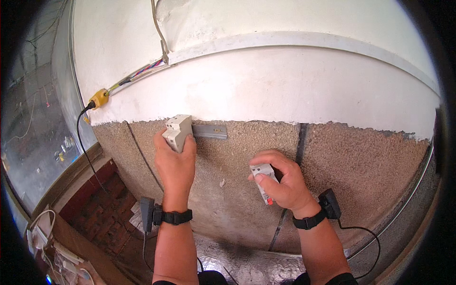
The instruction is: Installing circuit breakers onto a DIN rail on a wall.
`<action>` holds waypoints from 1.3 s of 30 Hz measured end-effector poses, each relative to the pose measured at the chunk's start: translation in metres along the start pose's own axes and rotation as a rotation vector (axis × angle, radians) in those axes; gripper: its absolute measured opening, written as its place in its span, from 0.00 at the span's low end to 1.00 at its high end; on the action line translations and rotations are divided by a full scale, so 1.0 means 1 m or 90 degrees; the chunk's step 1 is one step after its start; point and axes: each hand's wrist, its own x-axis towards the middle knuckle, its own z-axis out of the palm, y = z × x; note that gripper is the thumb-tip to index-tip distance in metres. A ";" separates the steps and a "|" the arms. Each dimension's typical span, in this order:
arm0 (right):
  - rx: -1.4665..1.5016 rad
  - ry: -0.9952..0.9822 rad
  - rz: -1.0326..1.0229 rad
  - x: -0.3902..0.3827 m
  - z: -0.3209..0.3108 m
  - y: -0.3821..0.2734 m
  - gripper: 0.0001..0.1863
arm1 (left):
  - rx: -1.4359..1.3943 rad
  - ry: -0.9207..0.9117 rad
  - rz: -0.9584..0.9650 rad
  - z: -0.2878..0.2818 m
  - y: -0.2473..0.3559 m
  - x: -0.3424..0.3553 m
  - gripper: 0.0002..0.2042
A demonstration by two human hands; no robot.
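Against the rough pebbled wall, my left hand (176,159) is closed round a white modular circuit breaker (179,130). The breaker sits at the left end of a short metal DIN rail (210,131), whose right part sticks out bare; whether it is clipped on cannot be seen. Lower and to the right, my right hand (285,183) grips a second, slimmer white circuit breaker (261,178) between thumb and fingers. It is tilted, with an orange-red part at its lower end, and is apart from the rail.
A yellow socket connector (99,99) with a black plug and cable hangs at the left. Coloured wires (147,69) run from it up the white wall. A wooden ledge with white scraps (66,256) lies lower left. Wrist straps with cabled black devices (329,204) are on both my wrists.
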 end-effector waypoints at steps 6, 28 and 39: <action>0.008 -0.008 0.002 0.000 -0.001 -0.001 0.15 | -0.014 0.086 -0.099 -0.008 -0.031 0.025 0.20; 0.005 0.011 0.005 0.000 0.003 0.001 0.14 | -0.160 -0.017 -0.034 -0.004 -0.037 -0.002 0.24; -0.013 0.009 -0.003 0.000 0.002 0.000 0.14 | -0.164 0.002 -0.007 0.001 -0.042 0.006 0.24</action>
